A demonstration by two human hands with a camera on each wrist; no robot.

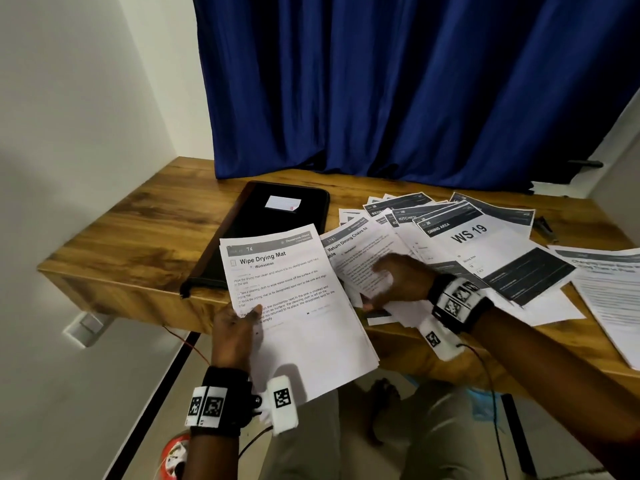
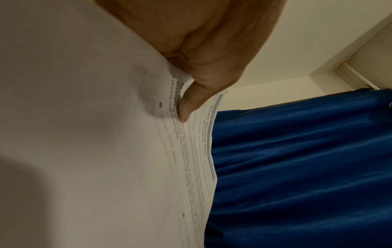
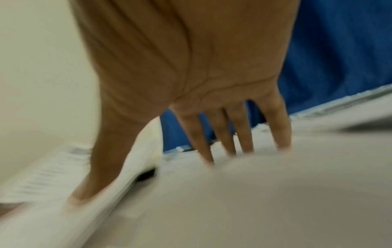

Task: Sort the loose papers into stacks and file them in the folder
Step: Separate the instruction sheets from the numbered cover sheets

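My left hand (image 1: 235, 327) grips a stack of white sheets (image 1: 294, 306) headed "Wipe Drying Mat", held out over the table's near edge. In the left wrist view the thumb (image 2: 191, 104) presses on the top sheet of the stack (image 2: 106, 151). My right hand (image 1: 394, 282) rests on the loose papers (image 1: 467, 237) fanned over the table, at the sheet headed "Return Dining Chairs" (image 1: 349, 244). In the blurred right wrist view its fingers (image 3: 244, 130) are straight and spread, tips touching paper (image 3: 254, 193). The black folder (image 1: 277, 220) lies closed behind the held stack.
The wooden table (image 1: 138, 230) stands in a corner, with a white wall on the left and a blue curtain (image 1: 415, 81) behind. Another pile of sheets (image 1: 609, 296) lies at the right edge. A small dark object (image 1: 543, 225) sits beyond the fanned papers.
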